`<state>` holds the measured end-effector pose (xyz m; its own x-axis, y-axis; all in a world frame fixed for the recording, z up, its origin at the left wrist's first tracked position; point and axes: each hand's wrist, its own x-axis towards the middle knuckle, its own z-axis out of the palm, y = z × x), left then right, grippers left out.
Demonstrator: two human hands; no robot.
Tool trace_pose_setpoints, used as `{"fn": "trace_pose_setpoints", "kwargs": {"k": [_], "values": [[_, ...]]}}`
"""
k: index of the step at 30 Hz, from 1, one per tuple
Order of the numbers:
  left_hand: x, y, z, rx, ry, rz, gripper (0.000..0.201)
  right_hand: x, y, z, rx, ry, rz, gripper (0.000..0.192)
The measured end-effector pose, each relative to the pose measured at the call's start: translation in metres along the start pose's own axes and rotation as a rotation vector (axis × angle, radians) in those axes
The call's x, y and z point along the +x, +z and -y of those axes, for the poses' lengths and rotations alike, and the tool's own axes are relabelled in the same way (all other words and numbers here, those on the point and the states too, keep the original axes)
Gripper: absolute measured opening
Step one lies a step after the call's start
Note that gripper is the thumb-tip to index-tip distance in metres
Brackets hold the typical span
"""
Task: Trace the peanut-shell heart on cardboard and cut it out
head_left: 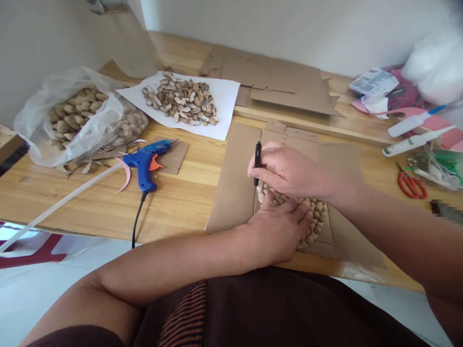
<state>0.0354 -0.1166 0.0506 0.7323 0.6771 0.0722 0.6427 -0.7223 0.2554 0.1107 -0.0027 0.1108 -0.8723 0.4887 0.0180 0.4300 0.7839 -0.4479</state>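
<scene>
A piece covered with rows of peanut shells [318, 214] lies on a cardboard sheet [235, 178] near the table's front edge. My left hand [278, 229] rests flat on it, fingers spread over the shells, hiding much of the piece. Just beyond, my right hand [284, 166] grips a black pen [257, 161], held upright at the left edge of the shell-covered piece. Whether the pen's tip touches the cardboard cannot be made out.
To the left lies a blue glue gun [144, 164] with its cord and a long glue stick. Behind it are a plastic bag of peanuts [77, 115] and white paper [224, 96] bearing loose shells. Red-handled scissors [411, 185] and white bottles [415, 142] lie right.
</scene>
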Motion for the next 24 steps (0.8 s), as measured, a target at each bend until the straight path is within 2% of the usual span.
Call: {"fn": "trace_pose_setpoints", "kwargs": {"k": [6,17,24], "values": [[0.0,0.003,0.001,0.018,0.011,-0.043,0.053,0.004,-0.002,-0.002,-0.015,0.034,0.053,0.024],[-0.001,0.001,0.0,0.023,0.004,0.0,0.055,0.016,-0.002,-0.003,-0.033,0.033,0.143,0.026],[-0.001,0.0,0.001,0.025,0.008,-0.004,0.055,0.019,-0.004,-0.009,-0.025,0.035,0.129,0.026]]}}
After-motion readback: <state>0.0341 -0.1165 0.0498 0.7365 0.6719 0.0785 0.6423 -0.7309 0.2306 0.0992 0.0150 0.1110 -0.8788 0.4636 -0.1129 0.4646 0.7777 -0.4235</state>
